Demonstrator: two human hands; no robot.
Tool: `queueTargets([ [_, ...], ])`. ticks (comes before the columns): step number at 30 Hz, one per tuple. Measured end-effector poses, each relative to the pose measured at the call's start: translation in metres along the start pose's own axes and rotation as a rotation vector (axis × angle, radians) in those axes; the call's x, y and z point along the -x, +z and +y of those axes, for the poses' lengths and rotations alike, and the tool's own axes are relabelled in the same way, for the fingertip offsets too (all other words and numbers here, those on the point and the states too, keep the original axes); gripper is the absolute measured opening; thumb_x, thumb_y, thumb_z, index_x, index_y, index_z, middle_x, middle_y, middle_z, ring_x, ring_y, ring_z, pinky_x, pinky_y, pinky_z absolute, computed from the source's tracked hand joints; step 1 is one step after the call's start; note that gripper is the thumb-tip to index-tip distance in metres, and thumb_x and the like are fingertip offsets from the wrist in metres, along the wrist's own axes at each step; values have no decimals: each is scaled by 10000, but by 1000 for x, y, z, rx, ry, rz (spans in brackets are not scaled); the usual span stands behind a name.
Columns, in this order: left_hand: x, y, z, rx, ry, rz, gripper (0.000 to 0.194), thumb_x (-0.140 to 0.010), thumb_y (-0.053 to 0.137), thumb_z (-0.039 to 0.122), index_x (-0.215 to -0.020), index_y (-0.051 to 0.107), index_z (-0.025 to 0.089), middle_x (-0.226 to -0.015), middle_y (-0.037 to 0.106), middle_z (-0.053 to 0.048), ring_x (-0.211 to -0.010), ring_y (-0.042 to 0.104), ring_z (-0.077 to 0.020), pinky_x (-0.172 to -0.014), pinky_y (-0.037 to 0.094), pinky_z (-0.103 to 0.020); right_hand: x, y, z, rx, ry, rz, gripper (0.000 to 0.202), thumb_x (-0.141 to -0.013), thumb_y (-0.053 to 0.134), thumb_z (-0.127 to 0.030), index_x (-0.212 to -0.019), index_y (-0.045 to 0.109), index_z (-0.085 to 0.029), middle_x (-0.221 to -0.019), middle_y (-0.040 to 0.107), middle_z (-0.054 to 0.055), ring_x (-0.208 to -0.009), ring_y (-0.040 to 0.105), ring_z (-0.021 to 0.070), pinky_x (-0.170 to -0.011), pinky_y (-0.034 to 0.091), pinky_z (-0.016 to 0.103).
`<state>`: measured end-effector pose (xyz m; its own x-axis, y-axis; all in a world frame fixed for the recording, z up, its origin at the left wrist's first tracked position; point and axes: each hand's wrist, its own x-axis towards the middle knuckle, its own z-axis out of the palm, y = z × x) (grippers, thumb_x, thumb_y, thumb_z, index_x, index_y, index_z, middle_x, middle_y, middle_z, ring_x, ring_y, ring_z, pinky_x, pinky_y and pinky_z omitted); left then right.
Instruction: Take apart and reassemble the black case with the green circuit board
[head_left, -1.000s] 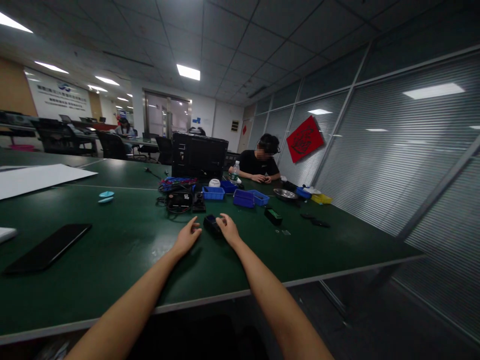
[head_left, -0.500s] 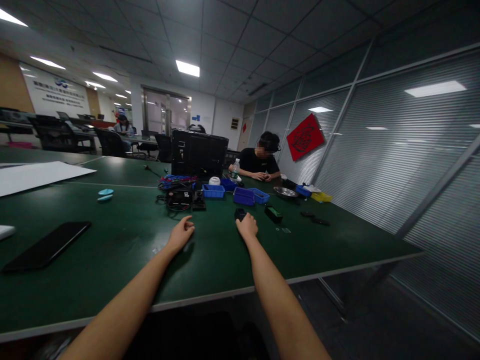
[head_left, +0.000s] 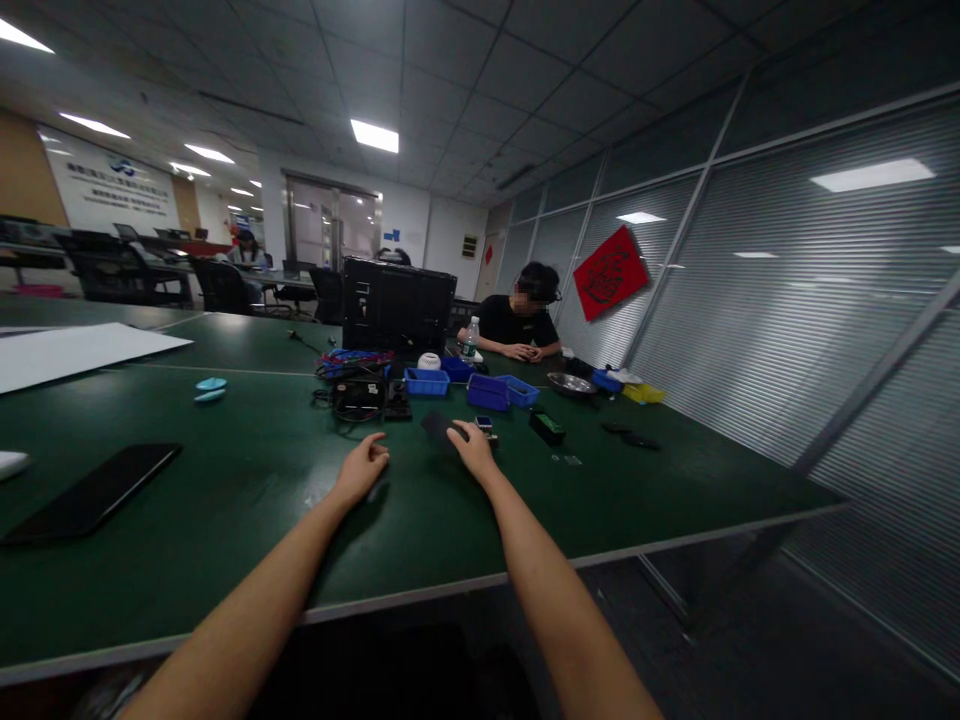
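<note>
My left hand (head_left: 363, 468) rests on the green table (head_left: 420, 530), fingers loosely bent and apart, with nothing in them. A thin dark flat piece (head_left: 436, 427), blurred by motion, is held at its right edge by my right hand (head_left: 472, 450). Close behind that hand sits a small device (head_left: 484, 424) with a light-edged top; the hand hides part of it. Farther right stands a black box (head_left: 547, 427) with a green top. Small clear pieces (head_left: 572, 461) lie in front of the box.
Blue bins (head_left: 427, 381), a white ball (head_left: 429, 362), cables and a black power unit (head_left: 360, 396) stand before a monitor (head_left: 399, 305). A metal bowl (head_left: 571, 384) is at right. A black slab (head_left: 94, 492) lies left. Another person (head_left: 517, 320) sits across.
My right hand has moved slightly left, bringing the dark flat piece away from the small device, whose light-edged top now shows. My left hand has stayed in place.
</note>
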<state>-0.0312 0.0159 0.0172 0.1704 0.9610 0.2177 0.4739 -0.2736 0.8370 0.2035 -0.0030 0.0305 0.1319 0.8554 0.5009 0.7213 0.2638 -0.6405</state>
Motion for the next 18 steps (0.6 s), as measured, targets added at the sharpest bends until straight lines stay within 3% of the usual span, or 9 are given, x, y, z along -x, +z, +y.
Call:
queueTargets([
  [3, 0, 0, 1, 4, -13, -9, 474, -688, 494, 232, -1154, 485, 141, -909, 642, -37, -836, 598, -138, -803, 435, -243, 4, 5, 2, 98, -47, -97, 390, -751, 546, -409, -1078, 581, -198, -1025, 565, 67, -975, 501, 186, -875, 357, 313],
  [8, 0, 0, 0, -3, -4, -14, 466, -692, 489, 230, -1150, 485, 140, -901, 643, -35, -835, 599, -140, -809, 434, -247, 8, 4, 2, 206, -59, -179, 623, -598, 692, -447, -1166, 516, -263, -1086, 498, 59, -1025, 443, 211, -869, 346, 327],
  [11, 0, 0, 1, -15, 3, -6, 447, -688, 494, 232, -1127, 503, 150, -888, 646, -28, -823, 602, -140, -804, 438, -249, 7, 5, 2, 199, -31, -169, 533, -614, 691, -396, -1109, 555, -255, -1026, 522, 48, -964, 480, 192, -833, 358, 300],
  [14, 0, 0, 0, -12, 4, 0, 441, -685, 495, 230, -1117, 513, 148, -890, 647, -32, -816, 604, -140, -788, 444, -247, 4, 5, 3, 106, 70, -145, 372, -752, 531, -465, -1004, 605, -201, -876, 578, 38, -822, 536, 164, -734, 384, 261],
  [18, -2, 1, -2, 2, 1, 0, 438, -683, 503, 234, -1113, 518, 154, -890, 650, -34, -821, 606, -142, -787, 447, -250, 0, 1, 7, 127, 188, -109, 536, -867, 229, -513, -807, 644, -179, -720, 593, 36, -741, 550, 163, -688, 376, 257],
])
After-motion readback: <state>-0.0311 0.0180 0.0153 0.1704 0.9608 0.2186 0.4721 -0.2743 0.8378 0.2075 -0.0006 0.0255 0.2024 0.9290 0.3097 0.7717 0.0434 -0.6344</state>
